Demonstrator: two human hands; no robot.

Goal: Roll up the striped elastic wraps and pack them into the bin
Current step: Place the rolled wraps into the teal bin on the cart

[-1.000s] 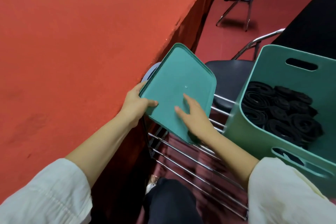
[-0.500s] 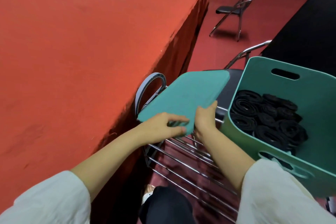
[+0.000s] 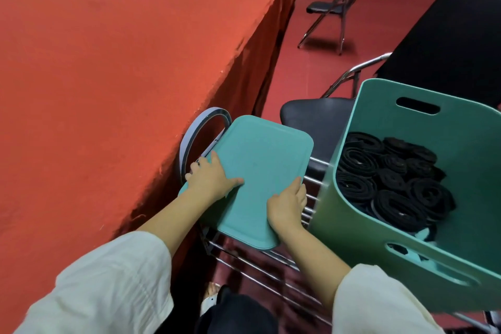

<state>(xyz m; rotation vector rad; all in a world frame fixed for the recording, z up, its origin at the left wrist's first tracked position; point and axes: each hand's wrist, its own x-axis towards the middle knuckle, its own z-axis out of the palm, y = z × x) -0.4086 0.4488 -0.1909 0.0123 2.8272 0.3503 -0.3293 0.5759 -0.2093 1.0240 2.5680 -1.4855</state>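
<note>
From my remote seat I see both hands gripping a flat teal plastic lid [image 3: 265, 165] with rounded corners. The left hand [image 3: 210, 180] grips its left edge, thumb lying on the top face and fingers curled round the rim. The right hand [image 3: 287, 205] grips the near right edge the same way, thumb on top and fingers wrapped over the side. The lid sits tilted over a chrome wire rack [image 3: 257, 266], its far end raised.

Just right of the lid stands an open teal plastic bin [image 3: 349, 127] with slot handles cut in its walls. Inside it lie the rolled black elastic wraps [image 3: 390, 179], packed side by side on the bottom; I cannot make out any stripes on them.

A curved grey loop handle [image 3: 200, 125] rises just beyond the left hand, against the edge of the red cloth-covered table [image 3: 108, 76] that fills the left side. A black padded chair seat [image 3: 317, 119] shows between the lid and the bin. A black folding chair [image 3: 330, 8] stands far off on the red floor. Both forearms come out of loose white sleeves [image 3: 113, 285].
</note>
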